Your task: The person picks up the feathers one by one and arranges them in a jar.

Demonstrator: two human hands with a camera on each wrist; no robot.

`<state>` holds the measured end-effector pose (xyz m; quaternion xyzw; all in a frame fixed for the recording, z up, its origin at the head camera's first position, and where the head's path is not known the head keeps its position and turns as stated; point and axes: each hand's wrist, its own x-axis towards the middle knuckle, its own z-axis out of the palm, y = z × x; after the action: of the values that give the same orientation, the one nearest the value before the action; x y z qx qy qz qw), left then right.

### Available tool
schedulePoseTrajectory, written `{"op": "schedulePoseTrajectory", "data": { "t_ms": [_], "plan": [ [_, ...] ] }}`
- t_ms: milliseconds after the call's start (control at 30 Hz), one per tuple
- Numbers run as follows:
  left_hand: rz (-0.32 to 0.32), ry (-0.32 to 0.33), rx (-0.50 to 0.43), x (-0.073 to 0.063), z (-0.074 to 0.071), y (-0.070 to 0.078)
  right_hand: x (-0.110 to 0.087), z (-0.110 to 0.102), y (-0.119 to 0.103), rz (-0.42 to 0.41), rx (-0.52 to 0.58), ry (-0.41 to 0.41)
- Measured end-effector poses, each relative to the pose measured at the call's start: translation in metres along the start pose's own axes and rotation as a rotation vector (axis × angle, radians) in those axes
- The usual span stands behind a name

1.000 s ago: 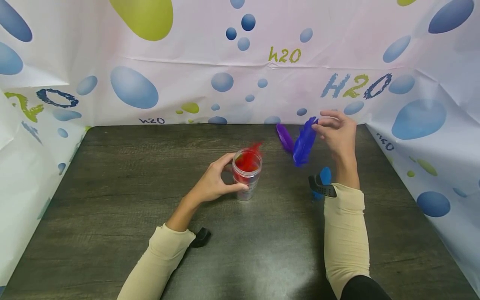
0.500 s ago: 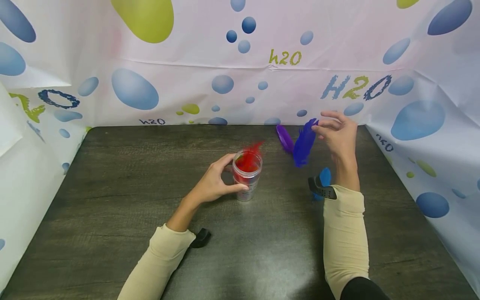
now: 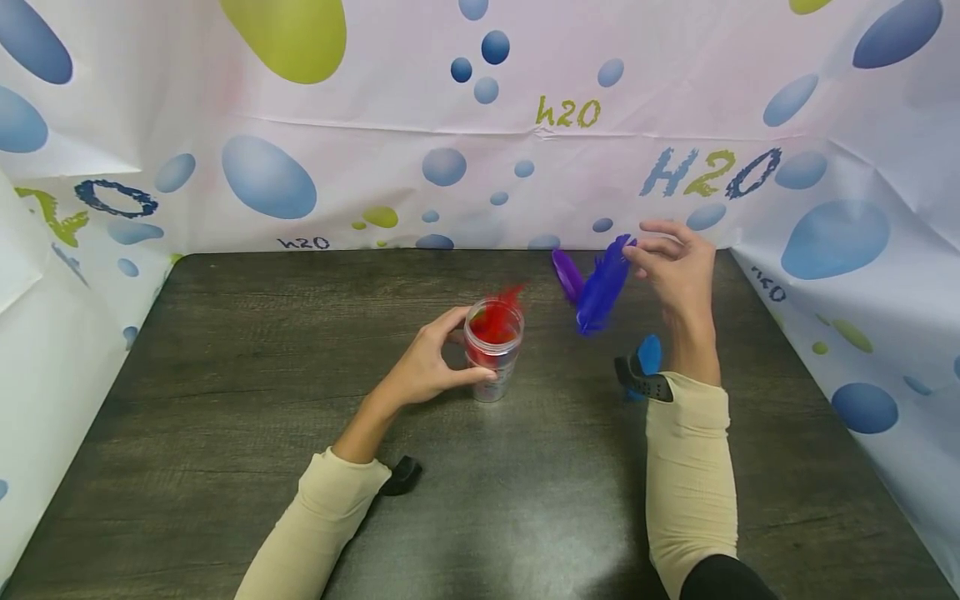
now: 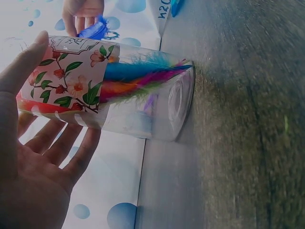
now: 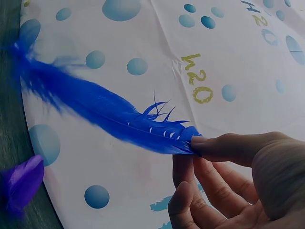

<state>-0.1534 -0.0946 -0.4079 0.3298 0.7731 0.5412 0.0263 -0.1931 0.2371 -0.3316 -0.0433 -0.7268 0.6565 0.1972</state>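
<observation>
My left hand point(image 3: 431, 358) grips a clear plastic cup point(image 3: 491, 383) near the middle of the dark table, fingers and thumb around its side. A floral label point(image 4: 71, 78) wraps the upper part of the cup in the left wrist view. Inside it are several coloured feathers, and a red feather point(image 3: 501, 317) pokes above the rim. My right hand point(image 3: 675, 262) pinches one tip of a blue feather point(image 3: 603, 287) between thumb and finger, at the far right of the table. In the right wrist view the blue feather point(image 5: 100, 102) stretches leftward from the fingertips.
A purple feather point(image 3: 567, 275) lies by the table's back edge, left of the blue one. A light blue feather point(image 3: 649, 354) shows beside my right wrist, partly hidden by the black strap point(image 3: 641, 379). A printed sheet point(image 3: 360, 167) rises behind the table point(image 3: 262, 417).
The lower end of the blue feather has swung slightly left, so it hangs more slanted. My left hand and the cup hold still, and my right hand is nearly unmoved.
</observation>
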Motion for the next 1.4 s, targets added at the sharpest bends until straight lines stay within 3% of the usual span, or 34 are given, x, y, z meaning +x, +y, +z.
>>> {"op": "schedulePoseTrajectory", "data": {
  "t_ms": [467, 967, 1400],
  "plan": [
    [0.015, 0.005, -0.004, -0.001, 0.001, -0.001, -0.005, 0.005, -0.009, -0.025, -0.008, -0.007],
    [0.025, 0.008, -0.005, 0.0, 0.001, -0.002, -0.016, 0.014, -0.025, -0.114, 0.077, -0.027],
    [0.026, 0.001, -0.029, 0.0, 0.0, 0.0, -0.023, 0.018, -0.04, -0.141, 0.119, -0.032]
  ]
}}
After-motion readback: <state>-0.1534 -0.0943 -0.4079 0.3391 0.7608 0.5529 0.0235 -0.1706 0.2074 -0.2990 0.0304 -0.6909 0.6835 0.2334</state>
